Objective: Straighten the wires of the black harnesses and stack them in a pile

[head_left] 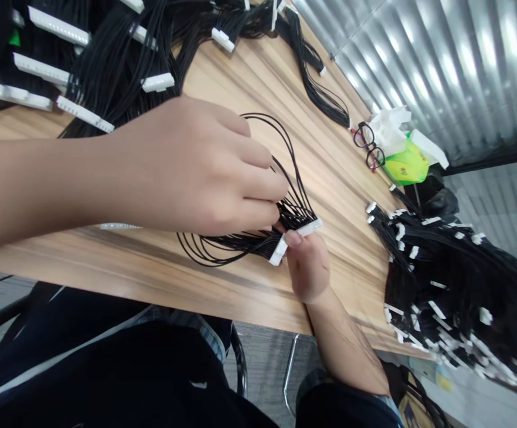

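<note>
Over the wooden table, both hands are at one wire harness [240, 244] of thin black wires. My right hand [309, 264] pinches its white connectors between thumb and fingers; one white connector [279, 249] tilts down toward the table's front edge, another [309, 227] sticks out to the right. From the left reaches my left hand [200, 169], its fingers curled closed around the black wires just behind the connectors. Its fingertips are partly hidden. Loose wire loops bulge out above and below this hand.
Black harnesses [107, 71] with white connectors cover the table's far left. A larger heap [467, 273] lies at the right end. Glasses [375, 157] and a green tissue packet [405, 163] sit by the corrugated metal wall [419, 53]. The wooden table [240, 297] ends close to my lap.
</note>
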`<action>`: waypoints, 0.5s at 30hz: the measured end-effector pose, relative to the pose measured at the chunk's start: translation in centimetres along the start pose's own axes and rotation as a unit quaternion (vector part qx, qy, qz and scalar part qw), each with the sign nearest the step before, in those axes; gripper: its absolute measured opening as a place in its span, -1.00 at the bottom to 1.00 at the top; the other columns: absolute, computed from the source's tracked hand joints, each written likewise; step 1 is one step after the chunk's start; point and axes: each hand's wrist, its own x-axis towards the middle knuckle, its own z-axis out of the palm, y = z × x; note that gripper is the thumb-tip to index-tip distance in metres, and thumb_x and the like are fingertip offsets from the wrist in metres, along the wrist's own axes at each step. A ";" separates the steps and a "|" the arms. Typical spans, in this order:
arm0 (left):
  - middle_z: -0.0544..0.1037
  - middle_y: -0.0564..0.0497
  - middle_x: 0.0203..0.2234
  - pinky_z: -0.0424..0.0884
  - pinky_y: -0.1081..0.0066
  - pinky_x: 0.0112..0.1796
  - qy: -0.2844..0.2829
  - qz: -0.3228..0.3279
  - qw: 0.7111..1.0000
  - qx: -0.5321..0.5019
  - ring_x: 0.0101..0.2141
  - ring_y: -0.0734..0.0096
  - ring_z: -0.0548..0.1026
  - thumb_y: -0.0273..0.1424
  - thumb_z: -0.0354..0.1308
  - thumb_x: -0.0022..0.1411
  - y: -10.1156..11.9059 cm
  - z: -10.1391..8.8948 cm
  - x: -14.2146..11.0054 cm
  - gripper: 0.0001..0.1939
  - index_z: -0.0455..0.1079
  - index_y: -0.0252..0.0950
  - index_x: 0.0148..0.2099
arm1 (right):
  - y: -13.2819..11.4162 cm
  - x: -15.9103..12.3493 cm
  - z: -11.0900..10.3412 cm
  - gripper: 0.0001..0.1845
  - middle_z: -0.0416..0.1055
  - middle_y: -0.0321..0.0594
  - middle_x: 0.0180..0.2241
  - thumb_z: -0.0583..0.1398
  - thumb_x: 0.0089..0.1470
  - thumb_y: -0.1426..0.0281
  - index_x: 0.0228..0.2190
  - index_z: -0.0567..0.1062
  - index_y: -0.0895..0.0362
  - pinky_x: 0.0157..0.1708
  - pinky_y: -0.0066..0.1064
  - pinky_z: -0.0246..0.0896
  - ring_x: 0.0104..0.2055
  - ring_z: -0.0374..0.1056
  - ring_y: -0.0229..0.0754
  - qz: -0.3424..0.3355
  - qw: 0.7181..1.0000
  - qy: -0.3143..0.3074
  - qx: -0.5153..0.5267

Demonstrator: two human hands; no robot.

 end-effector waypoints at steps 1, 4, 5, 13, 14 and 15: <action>0.53 0.18 -0.39 0.44 0.48 -0.33 -0.018 -0.001 1.000 -0.020 -0.38 0.55 0.56 -0.47 -0.28 0.55 -0.2 0.2 0.0 -0.42 0.58 -0.19 -0.26 | 0.1 0.0 0.0 -0.44 0.27 -0.30 -0.56 0.09 0.28 -0.14 -0.54 0.32 0.02 -0.46 -0.27 0.24 -0.50 0.27 -0.17 -0.008 1.000 -0.011 0.023; 0.49 0.15 -0.40 0.47 0.50 -0.23 -0.087 -0.019 0.988 -0.129 -0.39 0.64 0.52 -0.39 -0.37 0.55 -1.0 0.2 0.6 -0.36 0.58 -0.20 -0.24 | 0.1 0.2 0.1 -0.48 0.24 -0.33 -0.55 0.14 0.30 -0.04 -0.54 0.33 0.04 -0.45 -0.31 0.16 -0.49 0.20 -0.22 -0.018 0.997 -0.038 0.068; 0.49 0.14 -0.38 0.48 0.48 -0.18 -0.107 -0.028 0.981 -0.160 -0.38 0.66 0.51 -0.32 -0.38 0.56 -1.3 0.0 0.9 -0.35 0.59 -0.19 -0.21 | 0.0 0.3 0.2 -0.49 0.23 -0.35 -0.55 0.15 0.30 -0.03 -0.54 0.33 0.04 -0.44 -0.32 0.14 -0.49 0.17 -0.23 -0.015 0.997 -0.042 0.068; 0.52 0.06 -0.40 0.43 0.38 -0.27 -0.181 -0.061 0.974 -0.119 -0.34 0.39 0.54 -0.08 0.03 0.45 -2.8 -2.1 4.0 -0.59 0.49 -0.19 -0.34 | -0.7 1.4 0.8 -0.55 0.24 -0.38 -0.54 0.17 0.26 0.02 -0.53 0.32 0.04 -0.38 -0.34 0.13 -0.46 0.16 -0.24 0.011 0.998 0.006 0.061; 0.56 0.07 -0.38 0.39 0.40 -0.31 -0.175 -0.044 0.976 -0.122 -0.34 0.38 0.54 -0.19 0.16 0.39 -2.8 -2.0 4.1 -0.74 0.50 -0.18 -0.32 | -0.8 1.4 0.9 -0.52 0.26 -0.37 -0.55 0.17 0.25 -0.02 -0.53 0.34 0.04 -0.37 -0.33 0.14 -0.45 0.18 -0.24 0.001 0.998 0.010 0.060; 0.58 0.10 -0.38 0.36 0.42 -0.33 -0.173 -0.033 0.978 -0.110 -0.33 0.40 0.55 -0.36 0.20 0.34 -2.8 -1.9 4.1 -0.86 0.50 -0.17 -0.32 | -0.9 1.4 1.0 -0.50 0.28 -0.36 -0.56 0.17 0.24 -0.04 -0.54 0.35 0.05 -0.36 -0.32 0.16 -0.45 0.19 -0.23 -0.007 0.998 0.009 0.063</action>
